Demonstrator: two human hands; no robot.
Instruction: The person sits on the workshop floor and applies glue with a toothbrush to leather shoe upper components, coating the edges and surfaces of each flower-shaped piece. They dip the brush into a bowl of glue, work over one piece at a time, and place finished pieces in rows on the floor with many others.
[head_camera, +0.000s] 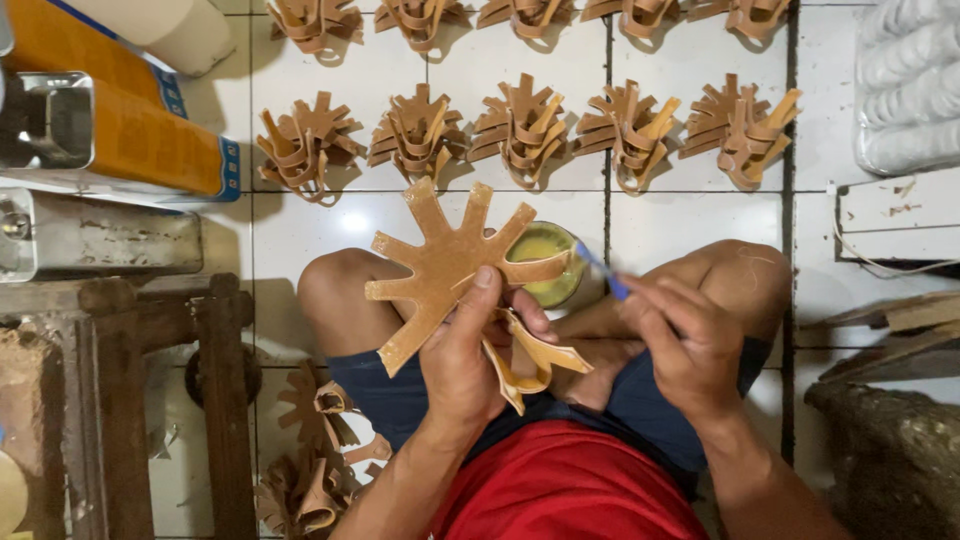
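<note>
White floor tiles (700, 220) carry everything. Nearest, the left hand (470, 345) pinches a flat tan cutout (440, 270) with spreading tabs above the lap; it looks light, bendy and best gripped at its centre. The right hand (680, 335) pinches a blue brush (603, 272) over a glue pot (548, 262). Farther off, folded cutouts (520, 125) lie in rows.
</note>
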